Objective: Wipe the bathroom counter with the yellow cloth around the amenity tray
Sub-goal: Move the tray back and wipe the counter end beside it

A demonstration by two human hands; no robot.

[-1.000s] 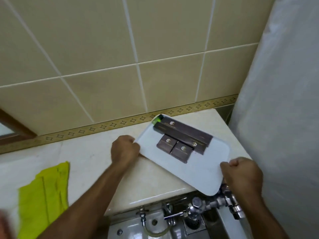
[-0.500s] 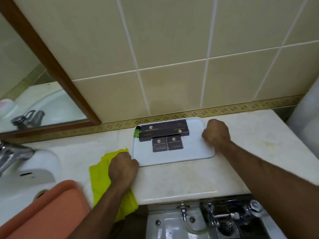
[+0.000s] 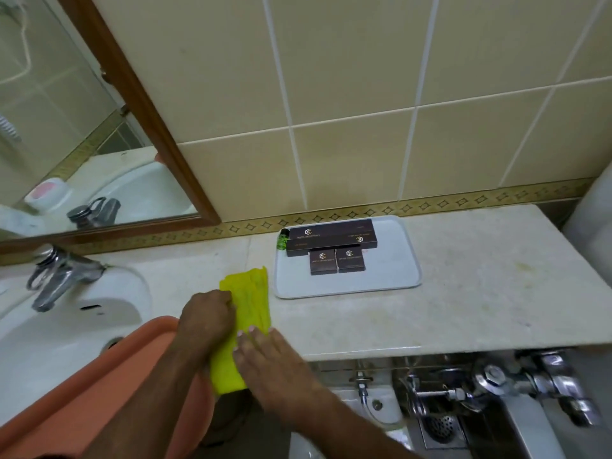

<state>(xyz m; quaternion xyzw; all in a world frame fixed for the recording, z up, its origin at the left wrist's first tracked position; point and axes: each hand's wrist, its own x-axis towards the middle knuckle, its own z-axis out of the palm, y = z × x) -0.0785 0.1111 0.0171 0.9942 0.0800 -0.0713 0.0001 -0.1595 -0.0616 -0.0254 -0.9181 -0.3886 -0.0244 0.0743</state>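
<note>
The yellow cloth (image 3: 249, 303) lies folded on the cream counter (image 3: 480, 293), hanging over the front edge just left of the amenity tray. My left hand (image 3: 207, 318) is closed on the cloth's left side. My right hand (image 3: 265, 359) rests flat with its fingers on the cloth's lower part at the counter edge. The pale grey amenity tray (image 3: 381, 279) sits against the wall border, holding several dark brown boxes (image 3: 331, 243) and a small green bottle (image 3: 283, 239). Neither hand touches the tray.
A white sink (image 3: 66, 326) with a chrome faucet (image 3: 56, 276) lies at the left. An orange basin (image 3: 99, 376) overlaps the sink's front. A wood-framed mirror (image 3: 139, 104) hangs above. Chrome valves (image 3: 496, 379) and a floor drain (image 3: 442, 425) sit below the counter. A white curtain (image 3: 592, 207) hangs at right.
Both hands have let go of the tray, which now rests square against the wall. My left hand has taken hold of the yellow cloth and my right hand has come over onto it.
</note>
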